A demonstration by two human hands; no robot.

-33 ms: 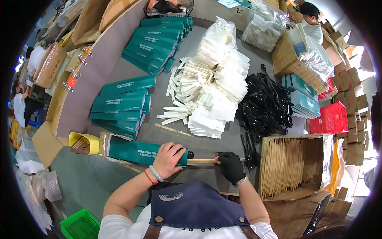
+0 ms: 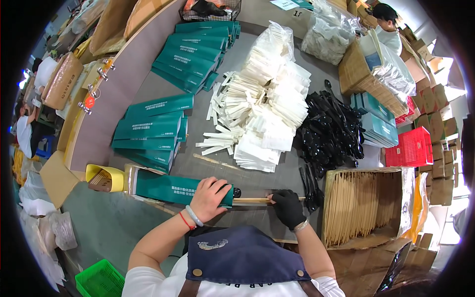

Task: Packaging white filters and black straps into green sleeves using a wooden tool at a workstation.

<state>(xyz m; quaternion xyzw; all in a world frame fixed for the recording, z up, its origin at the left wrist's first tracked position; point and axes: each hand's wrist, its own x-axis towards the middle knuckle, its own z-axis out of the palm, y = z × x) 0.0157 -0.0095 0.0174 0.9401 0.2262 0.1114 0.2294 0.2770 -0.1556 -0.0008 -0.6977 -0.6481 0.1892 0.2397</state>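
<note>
On the worktop, pinning the green sleeve at the near edge, gripped by fingers of the left hand, likely for steadiness; clenching in fingers of the gloved right hand wooden sticks, in line with the sleeve!

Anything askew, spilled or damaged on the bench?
Minor only: slim white pieces lie strewn at the left edge of the white packet heap, loose and at mixed angles. A tan, scuffed-looking streak marks the grey tabletop just below them. No clear damage to the goods.
</note>
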